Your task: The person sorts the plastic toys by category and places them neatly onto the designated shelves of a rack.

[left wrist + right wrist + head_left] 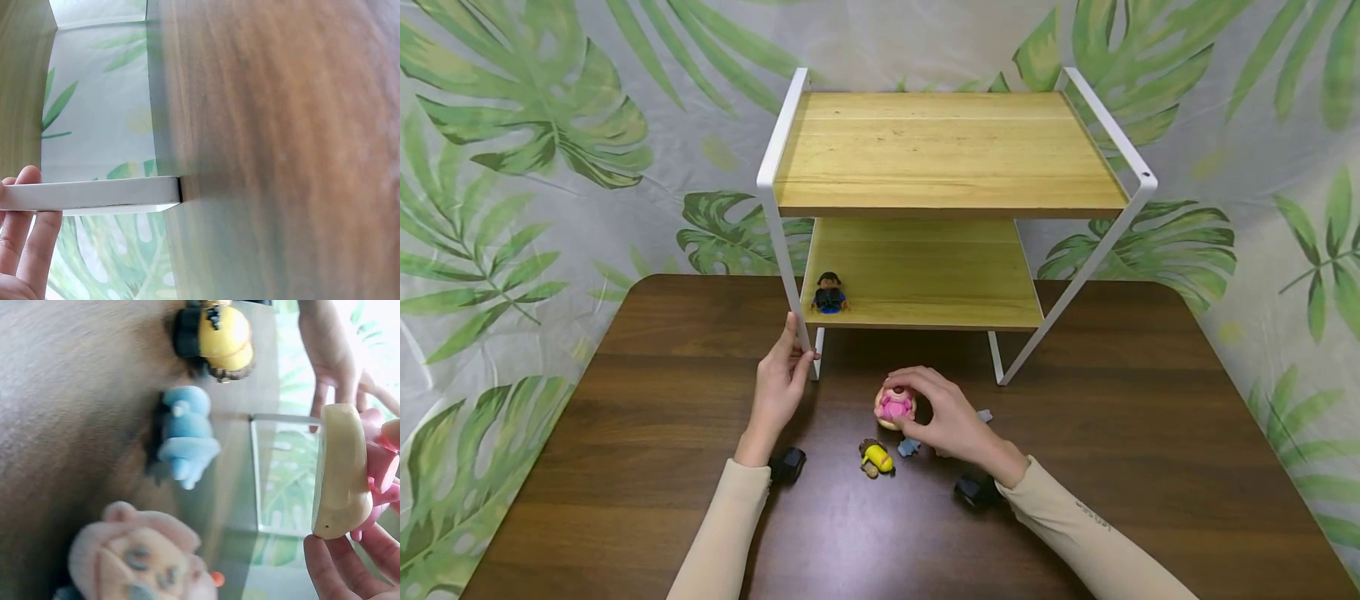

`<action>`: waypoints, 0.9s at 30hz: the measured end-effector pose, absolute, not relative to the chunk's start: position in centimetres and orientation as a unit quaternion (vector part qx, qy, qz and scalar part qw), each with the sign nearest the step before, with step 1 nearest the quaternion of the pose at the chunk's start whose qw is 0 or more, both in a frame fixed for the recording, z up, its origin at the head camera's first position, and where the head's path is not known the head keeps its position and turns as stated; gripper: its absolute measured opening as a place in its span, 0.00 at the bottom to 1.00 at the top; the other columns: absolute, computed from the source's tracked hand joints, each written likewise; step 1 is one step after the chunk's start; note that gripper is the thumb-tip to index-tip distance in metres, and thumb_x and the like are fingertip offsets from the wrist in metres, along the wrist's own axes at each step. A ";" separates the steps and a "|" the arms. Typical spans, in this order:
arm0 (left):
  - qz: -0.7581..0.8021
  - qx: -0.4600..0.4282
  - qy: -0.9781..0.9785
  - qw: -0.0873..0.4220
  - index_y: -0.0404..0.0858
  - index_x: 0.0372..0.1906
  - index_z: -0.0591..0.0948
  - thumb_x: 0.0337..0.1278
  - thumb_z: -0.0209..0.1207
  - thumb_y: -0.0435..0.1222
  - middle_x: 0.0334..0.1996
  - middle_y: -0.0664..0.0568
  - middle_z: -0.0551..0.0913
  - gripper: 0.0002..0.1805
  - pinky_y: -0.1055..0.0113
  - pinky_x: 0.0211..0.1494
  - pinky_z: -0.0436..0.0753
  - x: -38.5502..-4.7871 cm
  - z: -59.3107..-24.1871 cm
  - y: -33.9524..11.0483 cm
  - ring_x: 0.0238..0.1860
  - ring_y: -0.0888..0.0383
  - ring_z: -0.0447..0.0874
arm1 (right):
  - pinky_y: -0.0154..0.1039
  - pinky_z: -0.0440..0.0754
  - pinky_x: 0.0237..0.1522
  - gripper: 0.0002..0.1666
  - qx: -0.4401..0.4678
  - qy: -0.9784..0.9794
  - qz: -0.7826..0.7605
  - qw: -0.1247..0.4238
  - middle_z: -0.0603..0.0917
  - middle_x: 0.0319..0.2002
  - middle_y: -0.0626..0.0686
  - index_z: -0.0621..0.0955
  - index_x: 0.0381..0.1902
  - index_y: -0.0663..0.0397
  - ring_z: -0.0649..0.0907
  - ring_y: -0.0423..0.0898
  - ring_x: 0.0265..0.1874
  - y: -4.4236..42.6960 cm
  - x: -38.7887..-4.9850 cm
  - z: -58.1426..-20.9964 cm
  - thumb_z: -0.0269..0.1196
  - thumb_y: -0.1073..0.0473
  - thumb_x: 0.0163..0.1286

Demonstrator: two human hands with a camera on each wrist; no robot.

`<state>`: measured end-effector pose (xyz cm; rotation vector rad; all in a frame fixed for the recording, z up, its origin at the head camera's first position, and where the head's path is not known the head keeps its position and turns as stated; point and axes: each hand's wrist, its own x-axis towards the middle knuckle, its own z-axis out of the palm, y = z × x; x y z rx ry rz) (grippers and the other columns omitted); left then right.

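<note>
Gripping rack (947, 150) at left post with left hand (777, 387), presumably for steadiness | pinching pink toy (895, 407) by its edges in right hand (953, 422), over table (1150, 417), likely for a secure hold | with doll (829, 295) on lower shelf (925, 267), yellow toy (878, 457) within easy reach

Leaf-print cloth (512, 108) fills upper frame, brown wood table (625, 400) below; dark-haired figure (829, 297) just left of centre, yellow toy (878, 459) lying lower centre, blue toy (908, 447) right beside it, pink-and-beige toy (147, 556) lower left of right wrist view.
</note>
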<state>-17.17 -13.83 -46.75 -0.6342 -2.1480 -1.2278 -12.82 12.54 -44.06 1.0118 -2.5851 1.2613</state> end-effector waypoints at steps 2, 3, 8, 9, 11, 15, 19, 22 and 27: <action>-0.459 -0.237 -0.805 0.290 0.72 0.73 0.45 0.59 0.57 0.21 0.30 0.39 0.78 0.54 0.58 0.34 0.84 -17.1 -46.7 -13.8 0.31 0.48 0.83 | 0.45 0.77 0.53 0.25 0.335 -0.845 0.414 0.054 0.77 0.55 0.52 0.79 0.52 0.56 0.76 0.47 0.55 12.6 -12.8 -43.8 0.71 0.63 0.55; -0.458 -0.237 -0.806 0.291 0.71 0.73 0.45 0.59 0.57 0.21 0.30 0.39 0.78 0.54 0.58 0.34 0.84 -17.1 -46.7 -13.8 0.31 0.48 0.83 | 0.45 0.77 0.53 0.25 0.337 -0.843 0.415 0.056 0.77 0.55 0.53 0.79 0.53 0.56 0.75 0.47 0.55 12.6 -12.8 -43.7 0.71 0.63 0.55; -0.458 -0.232 -0.807 0.292 0.71 0.73 0.46 0.58 0.57 0.20 0.30 0.39 0.78 0.55 0.57 0.34 0.84 -17.1 -46.8 -13.7 0.30 0.48 0.83 | 0.46 0.76 0.54 0.26 0.344 -0.836 0.422 0.066 0.77 0.56 0.53 0.79 0.53 0.57 0.75 0.48 0.55 12.8 -12.7 -43.0 0.71 0.63 0.54; -0.458 -0.231 -0.807 0.292 0.71 0.73 0.46 0.58 0.58 0.20 0.30 0.39 0.78 0.55 0.57 0.34 0.84 -17.1 -46.8 -13.7 0.30 0.48 0.83 | 0.46 0.77 0.53 0.27 0.345 -0.835 0.423 0.068 0.77 0.56 0.53 0.79 0.53 0.57 0.75 0.48 0.55 12.8 -12.7 -42.9 0.71 0.63 0.54; -0.460 -0.230 -0.807 0.291 0.71 0.73 0.46 0.57 0.58 0.19 0.29 0.39 0.78 0.55 0.57 0.34 0.84 -17.1 -46.8 -13.7 0.30 0.48 0.83 | 0.46 0.77 0.53 0.27 0.348 -0.833 0.424 0.074 0.77 0.56 0.52 0.79 0.53 0.57 0.75 0.48 0.54 12.8 -12.7 -42.6 0.71 0.63 0.54; -0.462 -0.227 -0.807 0.288 0.72 0.73 0.46 0.57 0.58 0.19 0.29 0.39 0.78 0.56 0.57 0.34 0.84 -17.1 -46.8 -13.8 0.31 0.49 0.83 | 0.44 0.77 0.52 0.26 0.357 -0.827 0.425 0.090 0.78 0.55 0.52 0.79 0.53 0.56 0.76 0.47 0.54 12.9 -12.6 -41.9 0.70 0.63 0.54; -0.463 -0.227 -0.806 0.290 0.71 0.73 0.46 0.57 0.58 0.18 0.30 0.39 0.78 0.56 0.57 0.35 0.84 -17.1 -46.9 -13.7 0.31 0.49 0.83 | 0.43 0.77 0.52 0.26 0.367 -0.819 0.427 0.105 0.78 0.55 0.53 0.79 0.52 0.56 0.75 0.46 0.54 13.0 -12.6 -41.2 0.69 0.63 0.53; -0.465 -0.228 -0.804 0.291 0.71 0.73 0.47 0.56 0.58 0.18 0.29 0.39 0.78 0.56 0.57 0.34 0.84 -17.2 -46.9 -13.7 0.31 0.49 0.83 | 0.43 0.77 0.52 0.26 0.376 -0.814 0.429 0.114 0.78 0.55 0.54 0.79 0.52 0.57 0.75 0.47 0.54 13.0 -12.6 -40.7 0.68 0.64 0.53; -0.467 -0.228 -0.804 0.289 0.71 0.73 0.47 0.56 0.58 0.18 0.30 0.39 0.78 0.56 0.56 0.34 0.84 -17.2 -46.9 -13.7 0.31 0.48 0.83 | 0.42 0.77 0.52 0.26 0.387 -0.805 0.432 0.122 0.78 0.54 0.56 0.79 0.53 0.57 0.76 0.48 0.54 13.0 -12.7 -39.7 0.68 0.64 0.53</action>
